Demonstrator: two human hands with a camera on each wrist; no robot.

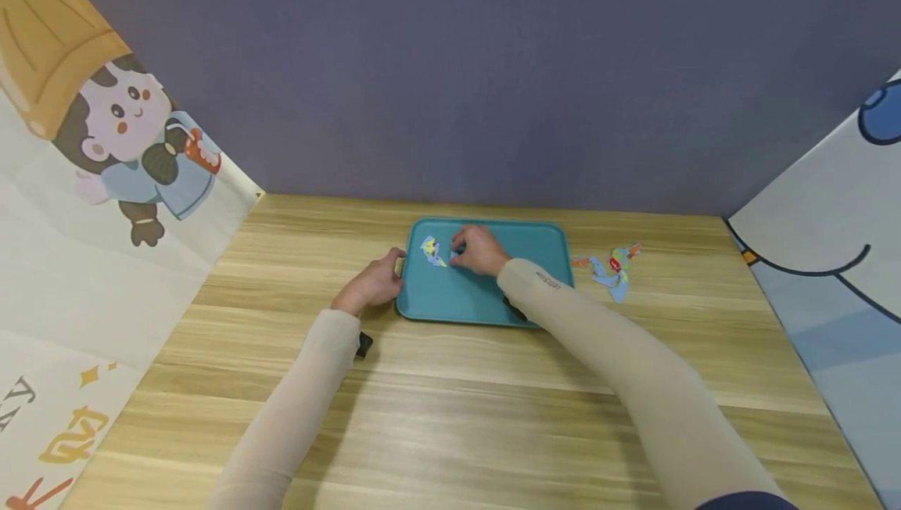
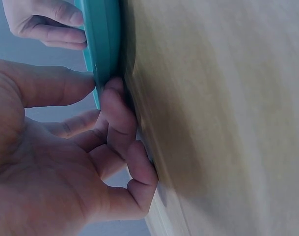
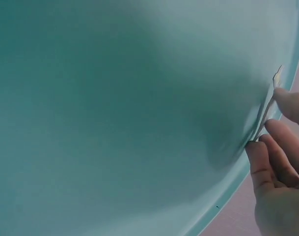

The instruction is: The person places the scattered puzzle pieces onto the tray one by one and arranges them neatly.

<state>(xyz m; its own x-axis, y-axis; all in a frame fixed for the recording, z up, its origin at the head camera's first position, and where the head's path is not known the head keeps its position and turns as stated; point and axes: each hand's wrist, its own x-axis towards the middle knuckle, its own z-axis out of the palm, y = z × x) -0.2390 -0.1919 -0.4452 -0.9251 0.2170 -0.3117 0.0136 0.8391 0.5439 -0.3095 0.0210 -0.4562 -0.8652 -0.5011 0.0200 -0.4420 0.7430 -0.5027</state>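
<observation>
A teal tray [image 1: 486, 299] lies on the wooden table. At its left edge my left hand [image 1: 376, 281] holds the rim; the left wrist view shows the thumb on top of the tray wall [image 2: 102, 39] and the index finger curled below it. Over the tray my right hand [image 1: 481, 250] pinches a thin light-blue puzzle piece [image 3: 265, 112], tilted up close over the tray floor. Just left of those fingers lie joined puzzle pieces [image 1: 432, 251] in blue and yellow.
Right of the tray, several loose puzzle pieces [image 1: 616, 269] in blue, orange and green lie in a cluster on the table [image 1: 450, 408]. A dark-blue wall [image 1: 450, 80] rises behind the table, and printed panels [image 1: 63, 260] stand on both sides.
</observation>
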